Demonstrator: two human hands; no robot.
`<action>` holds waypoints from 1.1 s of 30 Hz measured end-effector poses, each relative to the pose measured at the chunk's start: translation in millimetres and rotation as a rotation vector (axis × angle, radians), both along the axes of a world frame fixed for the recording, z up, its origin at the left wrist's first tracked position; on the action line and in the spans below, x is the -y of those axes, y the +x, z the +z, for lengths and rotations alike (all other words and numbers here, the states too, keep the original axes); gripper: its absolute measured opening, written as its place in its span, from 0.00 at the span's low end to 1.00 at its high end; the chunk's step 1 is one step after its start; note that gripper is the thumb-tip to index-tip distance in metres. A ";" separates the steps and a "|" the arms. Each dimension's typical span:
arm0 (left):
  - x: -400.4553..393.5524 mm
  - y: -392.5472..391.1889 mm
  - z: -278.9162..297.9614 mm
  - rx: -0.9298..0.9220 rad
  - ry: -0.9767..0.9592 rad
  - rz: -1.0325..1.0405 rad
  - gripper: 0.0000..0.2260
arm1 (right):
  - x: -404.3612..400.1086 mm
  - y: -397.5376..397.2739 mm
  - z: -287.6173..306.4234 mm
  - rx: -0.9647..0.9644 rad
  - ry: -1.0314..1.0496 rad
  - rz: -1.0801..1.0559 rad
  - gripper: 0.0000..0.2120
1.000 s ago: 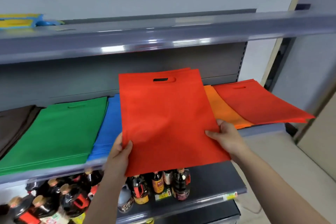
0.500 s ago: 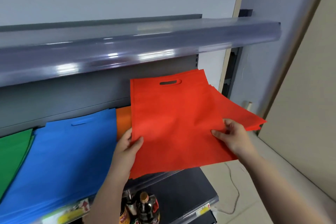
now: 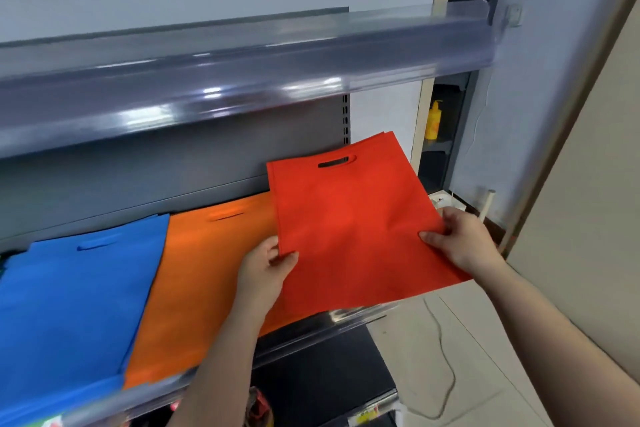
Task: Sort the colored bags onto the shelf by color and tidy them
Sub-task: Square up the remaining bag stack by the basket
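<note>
Left hand (image 3: 265,272) pinched the left edge of the red bag (image 3: 353,229), thumb on top, fingers curled under. Right hand (image 3: 462,241) pinched the bag's right edge the same way, thumb on the upper face, fingers behind. Both arms reached up from the bottom of the view. The red bag sat flat and slightly rotated at the right end of the middle shelf (image 3: 311,333), cut-out handle toward the shelf's back panel, its near right corner hanging past the shelf's right end and front edge. Couldn't tell whether it was fully resting on the shelf or partly lifted, or whether more red bags lay beneath, though extra edges showed at its top corner. Its left edge overlapped the orange bag stack (image 3: 207,281), which lay flat just beside it toward the shelf middle. The blue bag stack (image 3: 72,305) lay left of the orange, touching it, running to the left border of the view. Upper shelf (image 3: 242,80) with a clear plastic front strip ran above. A yellow bottle (image 3: 433,120) stood in a dark recess right of the shelving. A cable (image 3: 445,357) lay on the tiled floor below right.
</note>
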State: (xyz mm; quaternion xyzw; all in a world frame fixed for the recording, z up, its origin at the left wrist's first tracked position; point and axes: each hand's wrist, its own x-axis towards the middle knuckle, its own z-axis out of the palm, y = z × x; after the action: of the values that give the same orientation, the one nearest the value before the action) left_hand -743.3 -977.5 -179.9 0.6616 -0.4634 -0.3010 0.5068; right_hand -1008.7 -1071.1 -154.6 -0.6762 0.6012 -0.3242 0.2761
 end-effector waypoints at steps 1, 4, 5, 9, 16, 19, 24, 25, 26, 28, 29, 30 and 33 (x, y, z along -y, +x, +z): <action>3.9 -10.9 0.3 0.022 0.009 0.029 0.11 | 7.6 -7.7 -0.8 -0.010 0.014 0.010 0.09; 18.3 -38.3 -0.7 0.087 0.053 0.131 0.15 | 27.1 -26.6 -3.0 -0.072 0.035 0.052 0.11; 23.5 -45.2 -0.6 0.127 0.072 0.160 0.17 | 33.4 -30.7 -3.7 -0.103 0.038 0.066 0.12; 41.0 -61.0 -5.0 0.294 0.148 0.233 0.16 | 55.1 -36.9 -8.4 -0.152 0.069 0.130 0.17; 48.5 -73.9 -4.6 0.465 0.349 0.293 0.15 | 77.0 -36.4 -23.5 -0.242 0.110 0.228 0.22; 48.4 -75.9 -1.7 0.562 0.404 0.267 0.16 | 79.7 -36.4 -24.6 -0.280 0.073 0.229 0.24; 30.1 -74.2 4.3 0.743 0.414 0.237 0.18 | 69.5 -17.7 -12.8 -0.561 -0.227 0.288 0.25; 22.0 -71.2 7.4 0.801 0.413 0.248 0.18 | 64.1 -8.3 -7.6 -0.555 -0.266 0.352 0.24; 12.6 -66.6 11.5 0.853 0.410 0.259 0.19 | 57.7 3.2 -1.9 -0.544 -0.307 0.424 0.23; -10.4 -53.3 21.7 0.935 0.405 0.274 0.20 | 40.2 31.1 10.2 -0.519 -0.400 0.555 0.20; -23.5 -45.0 27.7 0.976 0.409 0.282 0.22 | 29.6 46.6 16.5 -0.515 -0.446 0.611 0.19; -38.0 -34.9 33.7 1.020 0.423 0.298 0.23 | 17.6 63.7 22.9 -0.523 -0.487 0.665 0.18; -88.6 0.5 52.3 1.140 0.495 0.381 0.24 | -22.0 119.1 40.6 -0.569 -0.593 0.814 0.18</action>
State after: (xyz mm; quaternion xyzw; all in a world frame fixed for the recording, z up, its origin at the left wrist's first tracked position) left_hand -742.8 -888.8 -127.6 0.8855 -0.4511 0.0946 0.0587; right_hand -889.6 -1049.1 -114.0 -0.9621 0.2266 -0.1518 0.0050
